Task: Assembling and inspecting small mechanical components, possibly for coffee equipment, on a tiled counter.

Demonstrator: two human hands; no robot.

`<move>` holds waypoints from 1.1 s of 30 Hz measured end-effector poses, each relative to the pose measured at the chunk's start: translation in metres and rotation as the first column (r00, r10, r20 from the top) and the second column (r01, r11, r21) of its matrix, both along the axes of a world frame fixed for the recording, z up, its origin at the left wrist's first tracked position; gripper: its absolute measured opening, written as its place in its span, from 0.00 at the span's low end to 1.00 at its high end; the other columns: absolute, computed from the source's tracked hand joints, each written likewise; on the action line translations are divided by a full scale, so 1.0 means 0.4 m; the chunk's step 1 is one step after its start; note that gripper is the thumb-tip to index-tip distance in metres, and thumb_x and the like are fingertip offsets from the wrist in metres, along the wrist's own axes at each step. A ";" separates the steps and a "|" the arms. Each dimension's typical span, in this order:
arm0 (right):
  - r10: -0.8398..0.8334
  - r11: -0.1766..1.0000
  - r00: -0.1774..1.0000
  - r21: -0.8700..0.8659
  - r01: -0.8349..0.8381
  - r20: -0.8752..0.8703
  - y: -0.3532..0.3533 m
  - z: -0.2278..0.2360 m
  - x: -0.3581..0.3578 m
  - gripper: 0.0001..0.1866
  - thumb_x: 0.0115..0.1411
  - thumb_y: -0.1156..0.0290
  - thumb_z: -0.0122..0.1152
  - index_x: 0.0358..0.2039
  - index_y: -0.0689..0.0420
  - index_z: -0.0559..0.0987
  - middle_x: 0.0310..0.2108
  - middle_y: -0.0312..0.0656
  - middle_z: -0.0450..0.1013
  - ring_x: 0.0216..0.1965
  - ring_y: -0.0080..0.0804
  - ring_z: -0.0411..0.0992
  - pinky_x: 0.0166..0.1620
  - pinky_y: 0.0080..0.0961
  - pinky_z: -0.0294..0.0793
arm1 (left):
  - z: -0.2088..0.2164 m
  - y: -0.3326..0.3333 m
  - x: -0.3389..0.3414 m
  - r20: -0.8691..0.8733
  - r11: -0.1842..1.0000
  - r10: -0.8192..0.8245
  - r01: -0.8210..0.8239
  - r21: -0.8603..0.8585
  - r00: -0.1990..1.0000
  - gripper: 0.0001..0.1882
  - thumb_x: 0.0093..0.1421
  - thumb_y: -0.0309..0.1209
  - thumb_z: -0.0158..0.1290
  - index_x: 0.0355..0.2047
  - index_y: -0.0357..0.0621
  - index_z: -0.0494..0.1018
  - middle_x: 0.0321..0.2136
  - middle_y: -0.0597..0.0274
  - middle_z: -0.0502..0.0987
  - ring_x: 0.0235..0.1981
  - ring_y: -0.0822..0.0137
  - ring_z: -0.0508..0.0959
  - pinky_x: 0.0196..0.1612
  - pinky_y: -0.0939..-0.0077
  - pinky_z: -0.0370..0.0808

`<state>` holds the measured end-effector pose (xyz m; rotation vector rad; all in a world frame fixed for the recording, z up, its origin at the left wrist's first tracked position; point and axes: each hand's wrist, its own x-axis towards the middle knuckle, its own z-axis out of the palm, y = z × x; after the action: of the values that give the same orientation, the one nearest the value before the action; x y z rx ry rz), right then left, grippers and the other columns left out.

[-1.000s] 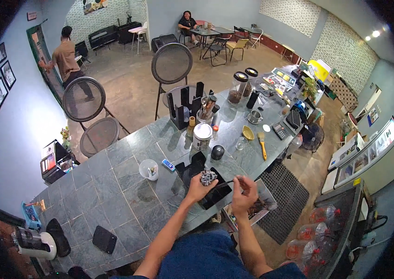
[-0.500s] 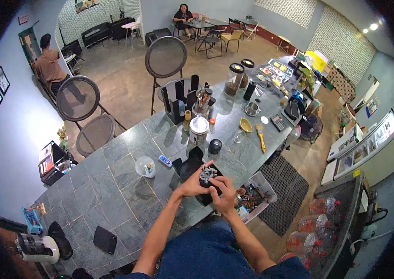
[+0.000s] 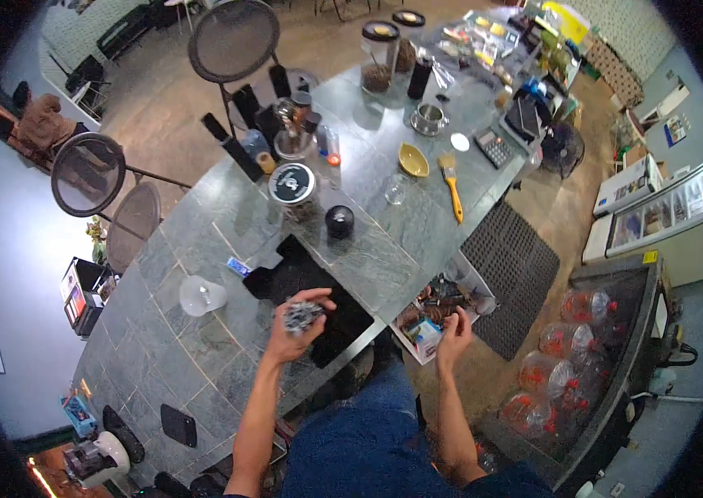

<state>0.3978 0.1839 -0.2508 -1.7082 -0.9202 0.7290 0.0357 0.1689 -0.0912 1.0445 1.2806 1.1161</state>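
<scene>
Your worktop, a grey slab of square-cut stone tiles with pale joints (image 3: 156,353), carries a flat black rounded-corner rectangle (image 3: 178,425) near its left end. Farther up stands a frosted white plastic cup (image 3: 202,296), with a small blue-and-white packet (image 3: 238,266) just beyond it to the right.

Next comes your left hand (image 3: 287,344), raised at the near-left edge of a flat black mat with an irregular outline (image 3: 347,309). Its fingers are curled around a grey, jagged-topped cluster (image 3: 302,316), which therefore sits in your left grip, well to the left of your right hand. The cluster's top faces up toward your view; it is too blurred to give you a clear long axis. Beyond the mat is a glossy black dome-shaped piece (image 3: 340,222).

Past the worktop's near edge, an open, pale-walled plastic bin of mixed items (image 3: 412,349) lies between your hands but closer to the right one. Your right hand (image 3: 453,335) is at the bin's right part, fingers bent; you cannot tell from here whether they pinch anything or touch the bin. Your hands are well apart, and the left alone has the cluster.
</scene>
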 end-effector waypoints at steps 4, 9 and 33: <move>0.061 0.968 0.965 -0.251 0.004 0.254 -0.029 -0.447 0.317 0.16 0.66 0.67 0.67 0.47 0.66 0.84 0.38 0.52 0.82 0.38 0.40 0.82 0.44 0.35 0.80 | -0.005 0.018 0.029 0.034 0.999 0.015 -0.013 -0.047 0.999 0.22 0.61 0.19 0.62 0.56 0.38 0.76 0.40 0.63 0.82 0.43 0.71 0.80 0.49 0.75 0.78; 0.293 0.780 0.952 -0.598 -0.182 0.093 0.027 -0.708 0.338 0.13 0.63 0.69 0.70 0.43 0.65 0.85 0.28 0.44 0.82 0.28 0.28 0.79 0.33 0.30 0.76 | -0.020 0.012 0.009 -0.161 0.996 0.037 -0.023 0.090 0.986 0.21 0.57 0.24 0.68 0.51 0.37 0.79 0.32 0.64 0.81 0.41 0.66 0.80 0.59 0.58 0.74; -0.137 0.985 0.978 0.086 0.152 -0.156 0.049 0.017 0.254 0.08 0.66 0.79 0.68 0.45 0.65 0.83 0.36 0.40 0.82 0.37 0.24 0.79 0.43 0.21 0.78 | -0.023 0.001 0.031 -0.026 0.994 0.092 -0.091 0.064 0.995 0.16 0.65 0.22 0.62 0.53 0.37 0.79 0.37 0.65 0.83 0.40 0.75 0.81 0.45 0.78 0.78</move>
<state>0.4994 0.2035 -0.2439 -1.5928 -0.7083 0.6934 0.0479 0.1692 -0.1004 1.0601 1.3349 1.2213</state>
